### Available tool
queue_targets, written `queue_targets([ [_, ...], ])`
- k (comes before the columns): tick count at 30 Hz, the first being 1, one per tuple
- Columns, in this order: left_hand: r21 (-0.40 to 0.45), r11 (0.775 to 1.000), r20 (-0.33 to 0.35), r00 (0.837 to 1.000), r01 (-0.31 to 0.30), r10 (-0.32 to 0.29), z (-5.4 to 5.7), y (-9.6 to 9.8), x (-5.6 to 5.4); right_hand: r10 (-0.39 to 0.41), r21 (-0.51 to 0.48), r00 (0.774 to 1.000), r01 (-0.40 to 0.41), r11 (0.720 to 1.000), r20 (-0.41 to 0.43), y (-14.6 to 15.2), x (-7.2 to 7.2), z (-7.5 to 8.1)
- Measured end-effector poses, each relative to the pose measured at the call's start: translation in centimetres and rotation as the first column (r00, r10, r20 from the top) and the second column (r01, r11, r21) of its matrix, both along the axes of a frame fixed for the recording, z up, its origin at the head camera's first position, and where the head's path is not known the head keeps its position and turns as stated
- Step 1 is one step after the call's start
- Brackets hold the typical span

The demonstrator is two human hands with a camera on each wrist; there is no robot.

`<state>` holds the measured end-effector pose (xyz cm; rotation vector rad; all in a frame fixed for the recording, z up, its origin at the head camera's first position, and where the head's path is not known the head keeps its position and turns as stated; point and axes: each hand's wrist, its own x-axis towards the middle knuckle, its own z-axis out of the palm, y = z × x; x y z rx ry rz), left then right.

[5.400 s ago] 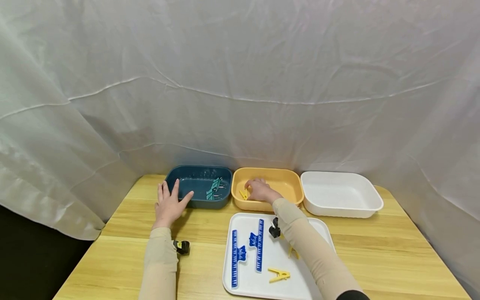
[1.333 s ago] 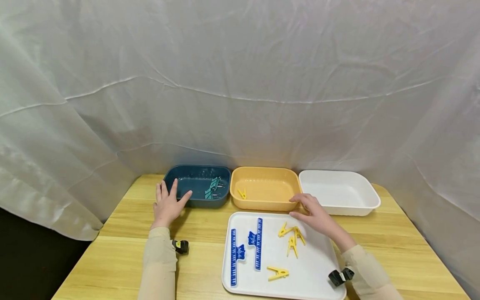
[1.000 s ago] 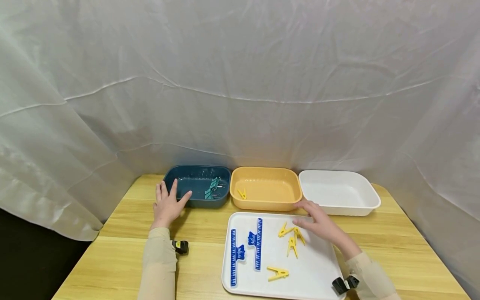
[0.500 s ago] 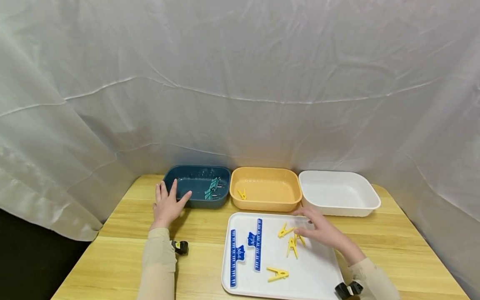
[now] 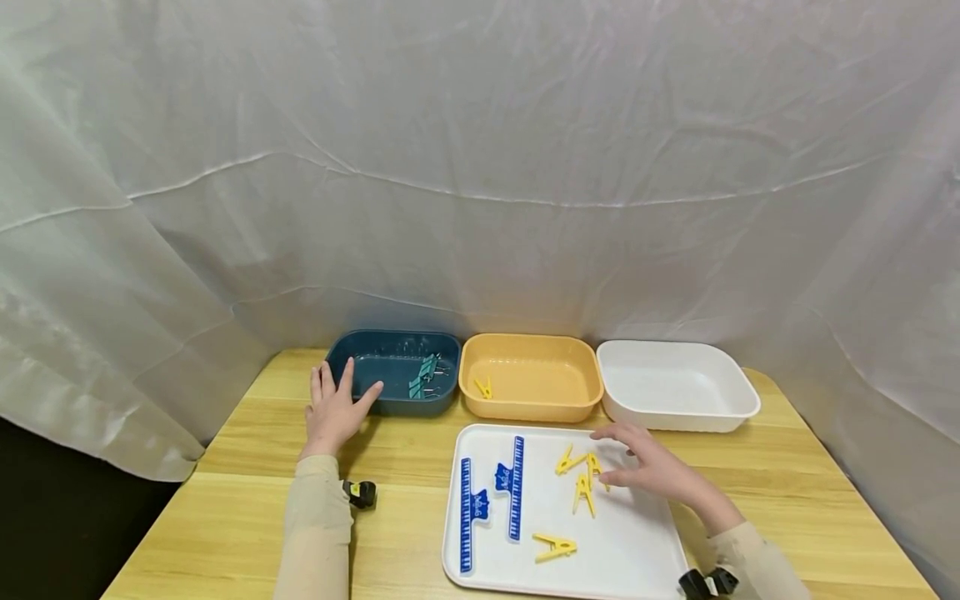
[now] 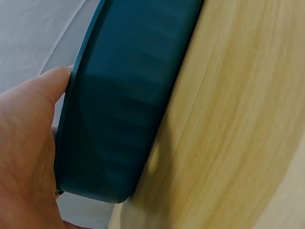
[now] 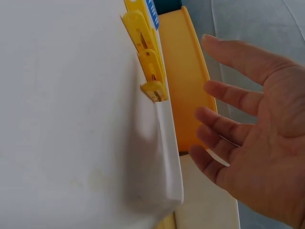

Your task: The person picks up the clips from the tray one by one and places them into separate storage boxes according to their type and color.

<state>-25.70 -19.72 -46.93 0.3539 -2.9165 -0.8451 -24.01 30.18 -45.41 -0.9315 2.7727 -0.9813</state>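
Right hand (image 5: pixel 660 475): over the far right part of the tray (image 5: pixel 630 542), fingers apart, gently bent and holding nothing.
Yellow pegs (image 5: pixel 582 493): three lie close together beneath that hand; a fourth peg (image 5: pixel 557 547) lies nearer the tray's front.
Head view on that gap: the thumb seems to meet the rightmost peg of the three.
Right wrist view on it: fingers and pegs stand clearly apart.
Left hand (image 5: pixel 333 412): fingers spread at the near left rim of the blue bin (image 5: pixel 375 406), grasping nothing.
Left wrist view: thumb tip at the rim, with the bin's outer wall in sight; the green clips (image 5: pixel 426 368) inside show only from the head.
Orange bin (image 5: pixel 536 410): one small peg (image 5: pixel 485 391) in its near left corner.
Blue clips (image 5: pixel 516 492): two, lengthwise on the tray's left side.
Edges: the three bins stand side by side, the white bin (image 5: pixel 678 419) rightmost; a thin strip of counter (image 5: pixel 405 517) parts them from the tray.
Room: open tray surface right of the fourth peg; wood between left sleeve and tray.
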Motion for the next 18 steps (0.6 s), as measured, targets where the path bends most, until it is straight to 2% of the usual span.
queue_targets([
  [7, -0.010, 1.000, -0.006, 1.000, -0.004, 0.004, 0.0, 0.0, 0.0, -0.012, 0.034, 0.999, 0.011, 0.999, 0.037, 0.8, 0.3, 0.1],
  [18, -0.007, 1.000, -0.009, 1.000, -0.005, 0.005, 0.0, 0.0, 0.1, -0.025, 0.021, 0.998, 0.024, 0.999, 0.051, 1.8, 0.9, 0.3],
])
